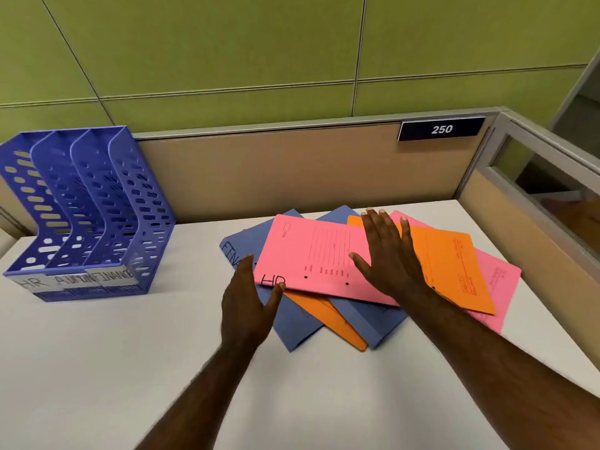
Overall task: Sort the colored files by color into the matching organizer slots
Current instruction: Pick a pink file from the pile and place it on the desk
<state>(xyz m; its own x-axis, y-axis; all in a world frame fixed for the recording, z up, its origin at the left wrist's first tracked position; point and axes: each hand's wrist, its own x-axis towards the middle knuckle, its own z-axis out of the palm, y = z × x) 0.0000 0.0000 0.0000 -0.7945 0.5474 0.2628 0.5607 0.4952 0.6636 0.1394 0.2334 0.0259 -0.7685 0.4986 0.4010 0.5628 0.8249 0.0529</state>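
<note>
Both forearms reach over the white desk (pixel 97 368). Right hand (pixel 386 258), fingers spread, lies flat on the pink "HR" file (pixel 311 254) topping the fanned pile; left hand (pixel 248 303), fingers straight together, touches its corner. Purple organizer (pixel 87 206) stands well apart, left.

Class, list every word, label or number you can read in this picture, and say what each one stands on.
"250": dark sign on the partition.
"HR", "ADMIN", "FINANCE": white labels on the blue organizer front.
"HR": top pink file.
"FINA", rest covered: blue file.
Printed form text on the pink and orange files: too small to read.
</note>
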